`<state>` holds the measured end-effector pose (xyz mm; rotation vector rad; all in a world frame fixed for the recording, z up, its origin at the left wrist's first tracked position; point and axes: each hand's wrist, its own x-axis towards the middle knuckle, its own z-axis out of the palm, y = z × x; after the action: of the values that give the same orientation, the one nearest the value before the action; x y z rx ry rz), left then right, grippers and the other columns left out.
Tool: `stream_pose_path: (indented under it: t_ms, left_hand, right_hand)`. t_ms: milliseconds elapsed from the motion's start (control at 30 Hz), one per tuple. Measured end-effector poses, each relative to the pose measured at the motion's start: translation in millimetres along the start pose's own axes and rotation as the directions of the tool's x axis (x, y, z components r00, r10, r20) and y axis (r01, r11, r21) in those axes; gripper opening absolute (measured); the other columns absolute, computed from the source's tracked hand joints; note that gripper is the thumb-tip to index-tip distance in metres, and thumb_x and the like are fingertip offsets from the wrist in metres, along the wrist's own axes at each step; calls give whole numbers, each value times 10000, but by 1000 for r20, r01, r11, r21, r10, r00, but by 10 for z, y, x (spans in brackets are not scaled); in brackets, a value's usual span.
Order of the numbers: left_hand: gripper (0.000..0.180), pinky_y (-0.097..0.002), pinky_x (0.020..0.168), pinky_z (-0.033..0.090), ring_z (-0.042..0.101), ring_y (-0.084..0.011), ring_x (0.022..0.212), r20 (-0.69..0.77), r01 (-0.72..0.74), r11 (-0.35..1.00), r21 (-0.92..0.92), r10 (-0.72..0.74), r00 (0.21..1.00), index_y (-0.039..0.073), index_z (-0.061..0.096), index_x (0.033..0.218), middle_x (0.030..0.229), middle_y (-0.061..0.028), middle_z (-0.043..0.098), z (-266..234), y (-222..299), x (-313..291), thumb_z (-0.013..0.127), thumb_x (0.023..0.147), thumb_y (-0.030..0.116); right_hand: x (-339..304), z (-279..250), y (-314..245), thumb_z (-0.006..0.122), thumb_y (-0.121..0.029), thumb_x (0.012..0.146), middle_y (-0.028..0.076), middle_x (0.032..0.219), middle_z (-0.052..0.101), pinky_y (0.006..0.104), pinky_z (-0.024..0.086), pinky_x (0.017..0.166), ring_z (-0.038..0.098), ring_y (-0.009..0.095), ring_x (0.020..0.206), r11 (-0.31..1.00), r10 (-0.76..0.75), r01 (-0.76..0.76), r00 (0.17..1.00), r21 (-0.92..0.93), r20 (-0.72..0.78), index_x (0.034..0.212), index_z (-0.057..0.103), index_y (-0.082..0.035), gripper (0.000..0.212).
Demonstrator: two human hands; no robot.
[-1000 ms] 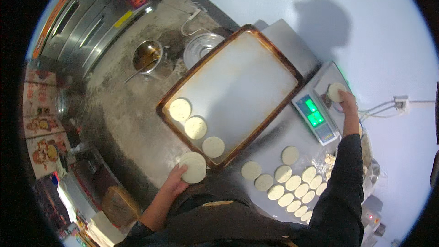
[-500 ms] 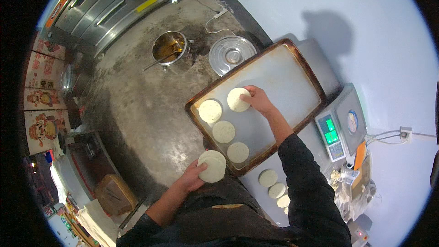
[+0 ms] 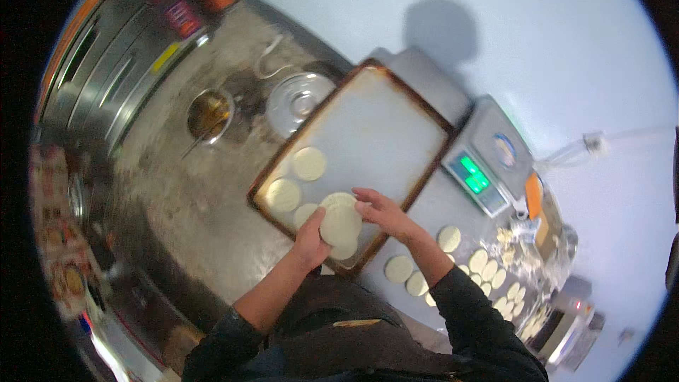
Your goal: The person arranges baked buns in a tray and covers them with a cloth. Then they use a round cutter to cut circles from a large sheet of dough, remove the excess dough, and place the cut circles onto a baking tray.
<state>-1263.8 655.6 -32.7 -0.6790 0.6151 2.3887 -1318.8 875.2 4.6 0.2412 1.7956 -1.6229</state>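
My left hand (image 3: 311,242) holds pale round dough discs (image 3: 341,223) low over the near end of the tray, its thumb along their left edge. They appear stacked, one slightly offset behind another. My right hand (image 3: 384,213) is at the upper right edge of these discs, fingers apart; blur hides whether the fingertips touch them. Beneath lies a large baking tray (image 3: 417,112) with a dark browned rim. On it rest a flat dough disc (image 3: 309,163), a second disc (image 3: 283,195) nearer the left rim, and others partly covered by my hands and the held discs.
Several dough pieces (image 3: 399,269) lie on the table right of the tray. A digital scale (image 3: 488,154) with a green lit display stands beyond them, near plastic bags (image 3: 520,258). A metal pot (image 3: 211,117) and a round metal lid (image 3: 300,102) sit on the floor at left.
My right hand has left a disc on the tray and come back toward the discs in my left hand. The left hand moved up over the tray. The whole view has shifted.
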Motion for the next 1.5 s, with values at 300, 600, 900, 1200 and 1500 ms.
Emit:
stream_pose_path:
  t_ms: [300, 600, 900, 1200, 1500]
  left_hand:
    - [501, -496, 1196, 466, 596, -312, 1370, 303, 67, 941, 333, -174, 937, 8, 478, 1538, 1501, -168, 595, 2578, -1077, 2013, 384, 1170, 336]
    - [489, -563, 1095, 532, 619, -331, 1308, 186, 98, 762, 641, -278, 942, 51, 493, 1523, 1425, -166, 619, 4011, -2291, 3626, 495, 1123, 333]
    - [420, -431, 1013, 562, 657, -255, 1226, 94, -123, 689, 714, 80, 992, 43, 583, 1409, 1350, -160, 672, 3822, -1993, 3574, 551, 1102, 327]
    - [312, -384, 954, 594, 718, -218, 1107, 182, -205, 255, 945, 113, 977, 19, 636, 1344, 1212, -118, 741, 2005, -1497, 1736, 531, 1126, 217]
    - [355, -420, 1031, 556, 691, -253, 1207, -260, 432, 517, 739, -373, 891, 29, 608, 1418, 1328, -139, 721, 230, -1990, -307, 512, 1142, 231]
  right_hand:
    - [-874, -2361, -12, 763, -267, 1012, 89, 1394, 670, 443, 621, 974, 674, 248, 1246, 892, -72, 273, 874, 362, -480, 1569, 496, -98, 640]
    - [-854, -4856, 402, 792, -246, 963, 164, 1412, 653, 432, 673, 887, 675, 287, 1250, 970, 9, 154, 755, 190, -656, 1479, 575, -6, 609]
    - [-1119, -4979, 689, 772, -412, 910, 244, 1381, 677, 471, 490, 1136, 646, 394, 1302, 860, -304, -239, 470, -451, -829, 1431, 642, -8, 672]
    - [-2035, -3400, 1918, 786, -252, 933, 161, 1193, 734, 389, 586, 889, 730, 305, 1032, 979, -166, -15, 532, -205, -830, 1317, 698, -42, 446]
    - [-1389, -2059, 2420, 864, -364, 803, 245, 1255, 648, 511, 512, 1055, 598, 435, 1237, 841, -154, -349, 579, -414, -801, 1287, 694, -38, 607]
